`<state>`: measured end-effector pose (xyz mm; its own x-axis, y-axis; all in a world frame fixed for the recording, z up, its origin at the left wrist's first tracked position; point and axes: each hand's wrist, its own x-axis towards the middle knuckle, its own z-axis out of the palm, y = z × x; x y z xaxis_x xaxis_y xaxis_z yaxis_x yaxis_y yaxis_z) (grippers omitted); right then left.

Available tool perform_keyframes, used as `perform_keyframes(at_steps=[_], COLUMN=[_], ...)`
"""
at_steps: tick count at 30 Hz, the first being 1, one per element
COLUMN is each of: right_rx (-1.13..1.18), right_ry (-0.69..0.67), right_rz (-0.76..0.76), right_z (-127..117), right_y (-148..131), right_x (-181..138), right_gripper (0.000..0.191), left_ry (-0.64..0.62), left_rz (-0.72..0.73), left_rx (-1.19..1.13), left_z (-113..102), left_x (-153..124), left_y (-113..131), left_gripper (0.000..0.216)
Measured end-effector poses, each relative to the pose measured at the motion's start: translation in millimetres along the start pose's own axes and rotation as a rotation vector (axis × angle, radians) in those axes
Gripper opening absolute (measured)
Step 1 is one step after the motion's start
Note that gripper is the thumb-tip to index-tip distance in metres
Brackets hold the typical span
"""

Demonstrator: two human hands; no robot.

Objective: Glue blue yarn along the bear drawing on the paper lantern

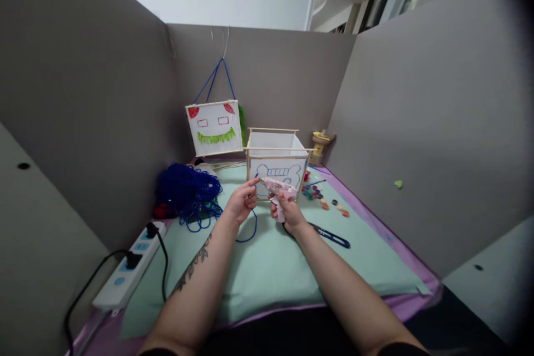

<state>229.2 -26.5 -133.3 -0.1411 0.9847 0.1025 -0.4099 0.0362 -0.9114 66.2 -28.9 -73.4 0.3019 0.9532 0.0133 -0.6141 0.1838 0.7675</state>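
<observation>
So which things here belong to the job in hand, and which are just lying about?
Likely in the job:
glue gun in the right hand, its tip near the left hand
white box behind it
blue string, heaped at left

Probably just lying about:
hanging face decoration
small colored pieces
dark blue tool

We are looking from a single camera on the head, facing forward and down over the counter [275, 275]. We are seeing our forearms [212, 272] from above, closest to the lens, with our hands [242, 204] near mid-view. We are taking in both grey side panels [417, 94], the back panel [283, 78] standing farther off, straight ahead.
</observation>
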Motion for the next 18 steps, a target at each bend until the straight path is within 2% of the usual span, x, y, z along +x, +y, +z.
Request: perform_keyframes(at_steps=[13,18], right_rx=[0.001,0.001], right_ry=[0.027,0.037], right_rz=[0.02,-0.019], right_z=[1.3,1.3], right_y=[-0.1,-1.9], right_x=[0.4,-0.5], right_gripper=[0.057,0.057], left_ry=[0.003,0.032], left_rz=[-0.024,0.02], left_rx=[-0.021,0.007], left_z=[-0.5,-2.0], left_x=[-0.1,0.6], left_y=[0.9,1.8], left_gripper=[0.044,0.049])
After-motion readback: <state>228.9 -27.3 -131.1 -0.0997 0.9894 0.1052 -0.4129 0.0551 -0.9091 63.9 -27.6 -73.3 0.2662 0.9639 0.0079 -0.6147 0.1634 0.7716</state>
